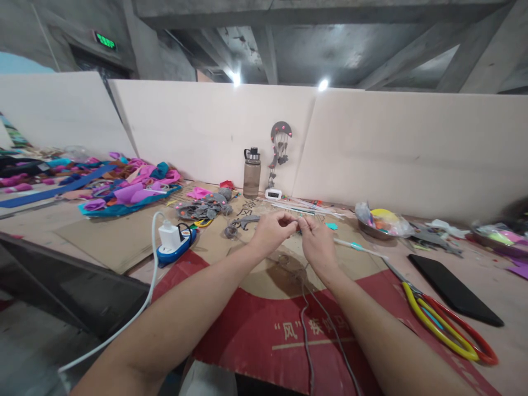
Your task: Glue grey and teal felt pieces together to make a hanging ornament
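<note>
My left hand [274,234] and my right hand [316,242] meet above the cardboard, thumbs and forefingers pinched together almost tip to tip. Whatever small piece sits between the fingertips is mostly hidden; a speck of grey shows there. Thin grey cord [306,319] lies in loops just below my hands, and two strands run over the near edge. Beyond my left hand is a grey felt strip [246,220] beside a small coil of cord. A white stick with a turquoise band [352,245] lies to the right of my right hand.
Scissors [443,324] and a black phone [456,289] lie at right. A blue power strip [177,247] with a white charger stands left. Behind are a bottle [252,173], a small clock [273,194], a grey moon hanging [281,132], felt scraps [136,190] and a bowl [375,228].
</note>
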`<state>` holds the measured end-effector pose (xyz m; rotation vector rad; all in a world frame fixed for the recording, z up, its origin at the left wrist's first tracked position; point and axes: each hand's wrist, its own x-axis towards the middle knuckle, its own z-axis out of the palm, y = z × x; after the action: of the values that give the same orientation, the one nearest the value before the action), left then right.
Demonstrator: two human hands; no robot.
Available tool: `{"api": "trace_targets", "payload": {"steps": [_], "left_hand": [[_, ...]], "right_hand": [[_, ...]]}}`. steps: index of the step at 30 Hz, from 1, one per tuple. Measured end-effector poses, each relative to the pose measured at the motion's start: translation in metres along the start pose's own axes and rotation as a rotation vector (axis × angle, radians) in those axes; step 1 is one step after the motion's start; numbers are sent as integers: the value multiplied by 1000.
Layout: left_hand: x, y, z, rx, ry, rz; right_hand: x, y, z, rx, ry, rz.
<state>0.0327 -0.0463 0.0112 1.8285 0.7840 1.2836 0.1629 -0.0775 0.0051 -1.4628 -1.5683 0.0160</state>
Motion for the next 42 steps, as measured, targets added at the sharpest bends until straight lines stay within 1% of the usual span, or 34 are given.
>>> {"api": "trace_targets", "payload": {"steps": [4,8,11,19,26,33,37,42], "left_hand": [[2,-7,0,-18,26,-13],[5,-11,-2,-112,74,-78],[7,-12,-4,-176,80,-109],[9,-18,-4,-231,67,-115],[7,-12,-4,-239,43,-97],[6,-7,-7,-194,-30,-87],[6,-3,-9,-229,-72,-131],[8,-5,-8,-367,-64,-212]], "right_hand": [[-1,-3,1,30,-30,-28],[-1,-7,1,146,-62,-60],[-1,-9,0,156,-64,-49],[-1,-8,-1,194,-46,10],[0,-10,-3,160,-56,43],[3,-4,-1,229,-52,95],[4,-3,-2,258,-65,152],[5,-2,-2,303,-96,144]]}}
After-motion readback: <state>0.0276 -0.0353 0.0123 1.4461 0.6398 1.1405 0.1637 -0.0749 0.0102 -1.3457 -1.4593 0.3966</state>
